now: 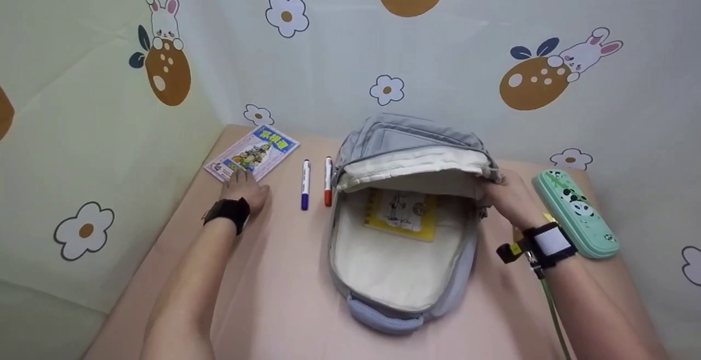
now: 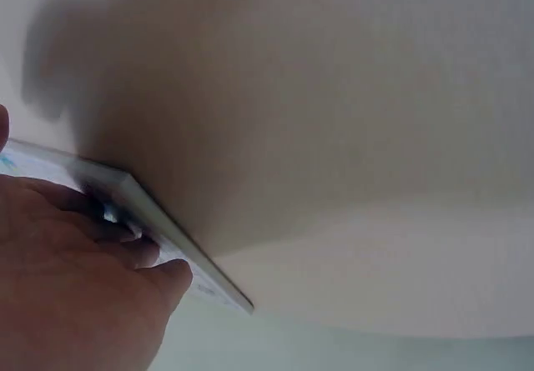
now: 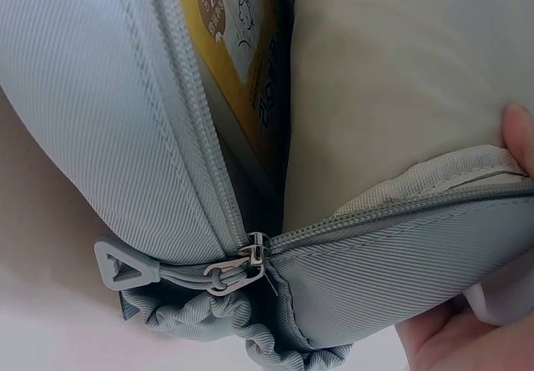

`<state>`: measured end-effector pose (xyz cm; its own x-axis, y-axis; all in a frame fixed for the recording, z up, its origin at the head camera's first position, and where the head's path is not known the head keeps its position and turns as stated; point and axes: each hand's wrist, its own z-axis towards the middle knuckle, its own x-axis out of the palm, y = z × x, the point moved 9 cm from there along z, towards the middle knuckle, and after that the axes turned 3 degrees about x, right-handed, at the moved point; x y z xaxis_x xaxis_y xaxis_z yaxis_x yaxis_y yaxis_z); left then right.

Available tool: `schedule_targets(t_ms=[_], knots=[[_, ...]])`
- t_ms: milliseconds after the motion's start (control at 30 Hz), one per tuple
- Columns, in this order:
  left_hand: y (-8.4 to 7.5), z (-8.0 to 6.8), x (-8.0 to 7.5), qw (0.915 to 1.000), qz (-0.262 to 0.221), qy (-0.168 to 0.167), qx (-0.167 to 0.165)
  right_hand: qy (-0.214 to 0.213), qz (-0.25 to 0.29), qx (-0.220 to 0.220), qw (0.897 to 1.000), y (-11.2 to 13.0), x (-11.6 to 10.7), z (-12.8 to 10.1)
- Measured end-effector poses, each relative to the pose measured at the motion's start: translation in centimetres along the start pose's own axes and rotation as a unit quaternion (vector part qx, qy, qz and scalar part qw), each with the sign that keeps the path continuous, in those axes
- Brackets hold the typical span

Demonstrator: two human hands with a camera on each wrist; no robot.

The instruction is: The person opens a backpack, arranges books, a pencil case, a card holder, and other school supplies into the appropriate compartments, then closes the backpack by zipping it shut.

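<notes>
A grey-blue backpack (image 1: pixel 402 305) lies on its back, unzipped, with a yellow notebook (image 1: pixel 430 223) inside it. My right hand (image 1: pixel 509 195) holds up the edge of its front flap (image 1: pixel 416 171). In the right wrist view the thumb (image 3: pixel 519 137) lies on the lining and fingers are under the grey fabric. On the left, my left hand (image 1: pixel 243 193) rests with spread fingers on the near edge of a colourful booklet (image 1: pixel 268 143). The left wrist view shows the fingers lying over the booklet's cover (image 2: pixel 204 283).
A blue-capped marker (image 1: pixel 305 184) and a red-capped marker (image 1: pixel 328 182) lie between the booklet and the backpack. A green panda pencil case (image 1: pixel 578 212) lies at the right, beside my right wrist. A patterned curtain (image 1: pixel 328 58) stands behind the pink table (image 1: pixel 296 294).
</notes>
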<state>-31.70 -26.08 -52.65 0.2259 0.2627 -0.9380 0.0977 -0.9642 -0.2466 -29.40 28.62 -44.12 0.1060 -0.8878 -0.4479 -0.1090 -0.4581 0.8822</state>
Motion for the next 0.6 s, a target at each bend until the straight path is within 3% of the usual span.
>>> schedule_targets(t_ms=[200, 467, 600], knots=[[-0.4, -1.3, 0.4, 0.9996, 0.011, 0.021, -0.014, 0.006, -0.010, -0.039, 0.999, 0.8, 0.1, 0.2], [-2.7, -4.4, 0.8, 0.9978, 0.048, 0.031, -0.034, 0.013, -0.021, 0.001, 1.000, 0.0, 0.0, 0.0], [-3.7, -5.5, 0.8, 0.9968, 0.066, 0.046, -0.006, 0.011, -0.016, 0.004, 1.000, -0.1, 0.1, -0.1]])
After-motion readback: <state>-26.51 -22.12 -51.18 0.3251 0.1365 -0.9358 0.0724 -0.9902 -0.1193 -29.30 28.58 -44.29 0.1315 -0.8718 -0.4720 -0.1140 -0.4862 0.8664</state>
